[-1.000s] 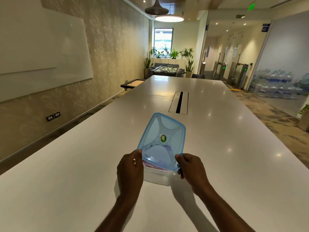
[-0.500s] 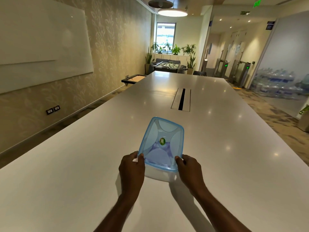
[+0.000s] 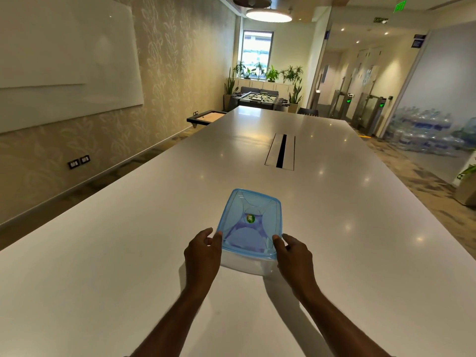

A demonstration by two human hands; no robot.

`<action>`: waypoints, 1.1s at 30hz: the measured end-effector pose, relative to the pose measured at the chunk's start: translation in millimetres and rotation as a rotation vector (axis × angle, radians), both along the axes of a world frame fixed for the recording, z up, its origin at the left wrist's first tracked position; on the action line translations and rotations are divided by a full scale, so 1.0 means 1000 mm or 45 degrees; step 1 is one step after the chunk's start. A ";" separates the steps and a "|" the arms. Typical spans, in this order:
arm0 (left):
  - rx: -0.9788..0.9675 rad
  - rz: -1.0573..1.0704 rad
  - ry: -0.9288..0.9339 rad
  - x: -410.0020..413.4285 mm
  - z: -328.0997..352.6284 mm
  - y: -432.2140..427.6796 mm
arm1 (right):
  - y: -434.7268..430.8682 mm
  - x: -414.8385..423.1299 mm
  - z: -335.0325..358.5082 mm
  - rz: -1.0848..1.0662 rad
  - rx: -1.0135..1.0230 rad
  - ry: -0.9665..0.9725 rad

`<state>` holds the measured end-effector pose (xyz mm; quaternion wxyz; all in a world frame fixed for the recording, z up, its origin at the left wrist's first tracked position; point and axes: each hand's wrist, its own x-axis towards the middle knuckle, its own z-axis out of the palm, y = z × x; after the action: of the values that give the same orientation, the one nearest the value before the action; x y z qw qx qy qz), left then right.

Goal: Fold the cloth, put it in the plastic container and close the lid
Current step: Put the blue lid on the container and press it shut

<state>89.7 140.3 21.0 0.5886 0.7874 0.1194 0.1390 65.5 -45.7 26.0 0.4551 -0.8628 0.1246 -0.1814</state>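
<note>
A clear plastic container [image 3: 244, 265] stands on the white table [image 3: 103, 253] in front of me. Its translucent blue lid [image 3: 251, 225], with a green round sticker in the middle, lies flat on top of it. A purplish cloth shows faintly through the lid inside the container. My left hand [image 3: 202, 256] holds the lid's near left corner with thumb and fingers. My right hand [image 3: 293, 256] grips the near right corner the same way.
A cable slot [image 3: 282, 152] is set into the table further ahead. A whiteboard [image 3: 64, 60] hangs on the left wall. A foosball table [image 3: 257, 99] and plants stand at the far end, with stacked water bottles [image 3: 425, 132] to the right.
The lid was tilted up at its far end a second ago; it has come down flat onto the container. Both hands stayed at the near corners.
</note>
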 end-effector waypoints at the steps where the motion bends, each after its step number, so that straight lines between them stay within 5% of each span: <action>1: -0.015 -0.015 0.020 0.002 0.001 0.001 | 0.000 0.001 -0.001 -0.019 0.066 0.023; 9: -0.064 -0.153 0.130 0.016 0.002 -0.001 | 0.005 0.001 -0.002 0.031 0.566 0.117; 21: -0.240 -0.267 0.222 0.031 0.005 -0.001 | 0.006 0.006 -0.004 0.101 0.820 0.127; 24: -0.072 -0.347 0.272 0.037 0.008 0.006 | 0.007 0.006 -0.006 0.088 0.849 0.104; 29: 0.570 -0.308 0.317 0.073 0.025 0.012 | 0.009 0.006 -0.006 0.064 0.865 0.067; 33: 0.513 -0.388 0.255 0.113 0.043 -0.005 | 0.009 0.007 -0.008 0.050 0.862 0.059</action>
<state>203.1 135.0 64.0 0.4193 0.9074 0.0271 -0.0087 72.7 -36.9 18.0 0.7161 -0.6690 0.1715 -0.1014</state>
